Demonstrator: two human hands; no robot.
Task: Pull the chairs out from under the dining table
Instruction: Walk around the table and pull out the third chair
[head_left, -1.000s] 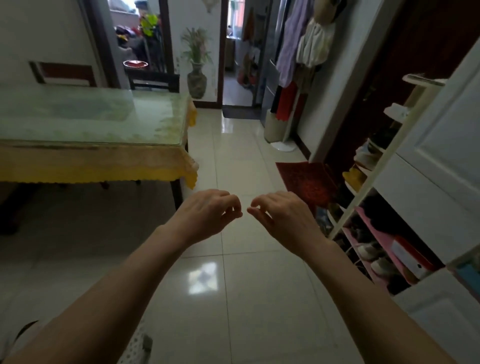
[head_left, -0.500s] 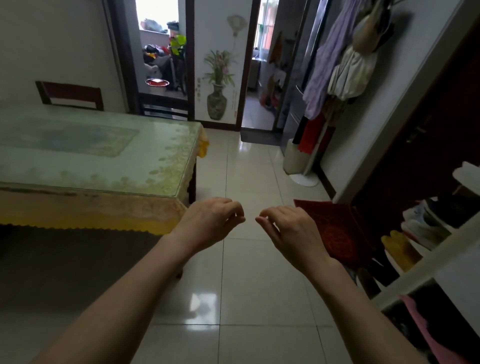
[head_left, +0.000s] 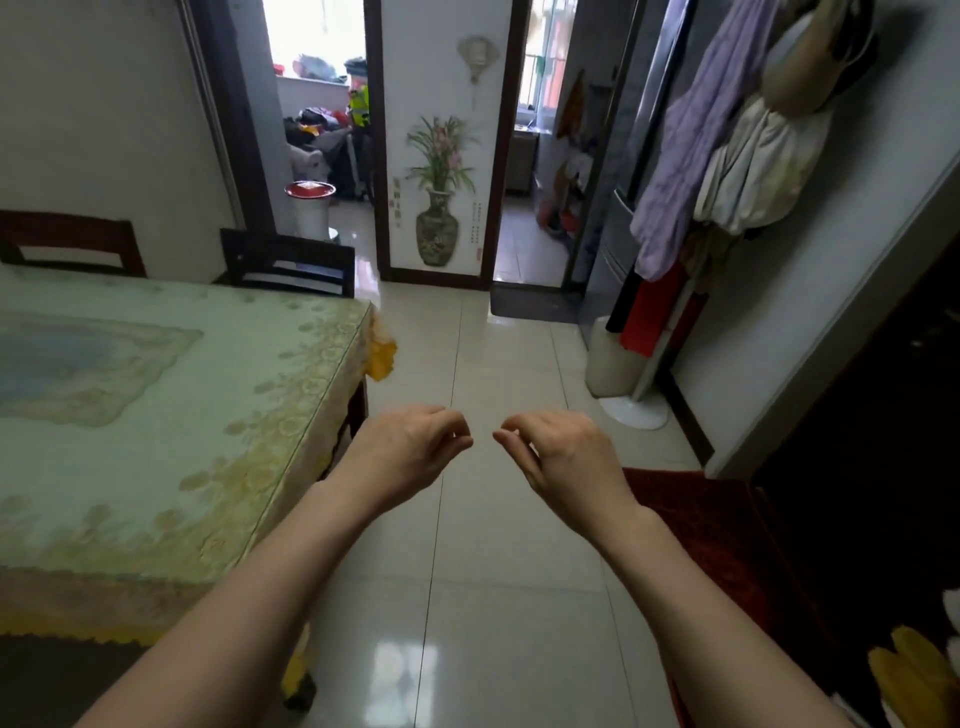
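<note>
The dining table (head_left: 156, 415) with a pale green and yellow floral cloth under glass fills the left side. Two chairs stand pushed in at its far edge: a dark chair (head_left: 291, 262) at the far right corner and a reddish-brown chair (head_left: 72, 239) against the wall, with only their backrests showing. My left hand (head_left: 410, 449) hovers just right of the table's right edge, fingers loosely curled, holding nothing. My right hand (head_left: 561, 457) is beside it over the tiled floor, also loosely curled with nothing in it. Both hands are well short of the chairs.
A coat stand (head_left: 727, 156) hung with clothes stands on a white base (head_left: 634, 410) by the right wall. A red mat (head_left: 717, 519) lies on the floor at right. A white bin (head_left: 310, 208) stands in the far doorway. Glossy tiled floor runs ahead between table and wall.
The view has moved forward along the table's right side and tilted up. The dark chair is now in view. Both hands keep their curled pose in front of me.
</note>
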